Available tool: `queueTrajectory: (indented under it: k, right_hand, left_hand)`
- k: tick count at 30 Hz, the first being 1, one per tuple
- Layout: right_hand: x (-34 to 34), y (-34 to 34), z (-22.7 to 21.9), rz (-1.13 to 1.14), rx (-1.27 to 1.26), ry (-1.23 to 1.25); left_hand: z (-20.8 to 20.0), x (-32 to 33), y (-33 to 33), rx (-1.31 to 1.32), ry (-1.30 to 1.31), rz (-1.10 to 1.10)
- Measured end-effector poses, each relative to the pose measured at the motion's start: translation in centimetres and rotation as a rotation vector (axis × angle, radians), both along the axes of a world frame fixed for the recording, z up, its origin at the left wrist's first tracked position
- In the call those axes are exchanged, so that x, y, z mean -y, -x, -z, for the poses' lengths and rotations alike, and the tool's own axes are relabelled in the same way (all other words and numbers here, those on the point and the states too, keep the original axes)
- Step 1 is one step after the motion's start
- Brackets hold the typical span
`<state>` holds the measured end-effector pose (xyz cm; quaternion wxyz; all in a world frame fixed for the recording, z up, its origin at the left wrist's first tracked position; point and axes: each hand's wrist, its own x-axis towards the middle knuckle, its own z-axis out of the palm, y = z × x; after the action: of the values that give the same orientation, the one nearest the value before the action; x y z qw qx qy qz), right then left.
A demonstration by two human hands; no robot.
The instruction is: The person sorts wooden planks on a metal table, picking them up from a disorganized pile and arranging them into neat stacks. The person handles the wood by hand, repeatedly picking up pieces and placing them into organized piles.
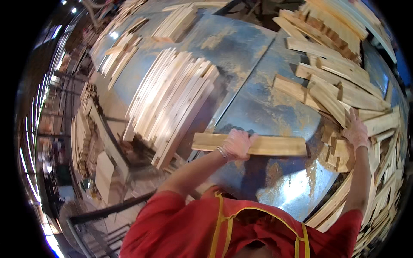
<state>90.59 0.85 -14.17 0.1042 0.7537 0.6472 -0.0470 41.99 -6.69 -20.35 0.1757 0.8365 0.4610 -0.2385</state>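
Board (279, 146): partly hidden under the left hand (237, 145).
Right hand (356, 130): fingertips hard to make out against the wood pieces (325, 93); whether they grip one cannot be told.
Slat pile (383, 180): cut off by the dark rim at right.
Red shirt (172, 223): cut off by the lower edge.
Background at left: blurred, its contents too small to tell.

Bright strips of light (29, 175) are glowing along the room's dark left side, while a broad blue-grey table (254, 116) is reflecting white glare (294, 185)
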Motion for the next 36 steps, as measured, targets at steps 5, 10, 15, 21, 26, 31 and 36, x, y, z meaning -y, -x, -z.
queueTrajectory:
  k: [5, 10, 15, 21, 26, 31, 36]
  right_hand:
    - [0.6, 4.3, 7.7, 0.006, -0.609, 0.086]
    - [0.7, 21.2, 15.7, -0.305, -0.445, 0.025]
    - [2.6, 46.6, 14.5, 0.189, -1.295, 0.363]
    - [-6.1, 53.8, 8.0, -0.118, -1.117, 0.926]
    - [-21.3, 54.3, 5.9, -0.087, -1.255, 0.242]
    - [-28.0, 62.4, 7.2, -0.257, -0.593, 0.141]
    - [-27.5, 59.7, 2.1, -0.538, -1.0, 0.166]
  left_hand:
    - [1.1, 2.5, 12.3, 0.187, -0.18, -0.333]
    - [2.9, 3.4, 22.9, -0.019, -0.741, -0.315]
    - [1.3, 1.8, 26.8, 0.251, -0.544, -0.52]
    - [1.2, 0.9, 31.8, 0.329, -0.503, -0.549]
    - [2.4, -1.2, 35.7, 0.335, -0.578, -0.546]
    - [3.1, -4.9, 35.7, 0.171, -0.538, -0.557]
    - [1.9, -7.3, 34.8, 0.182, -0.485, -0.763]
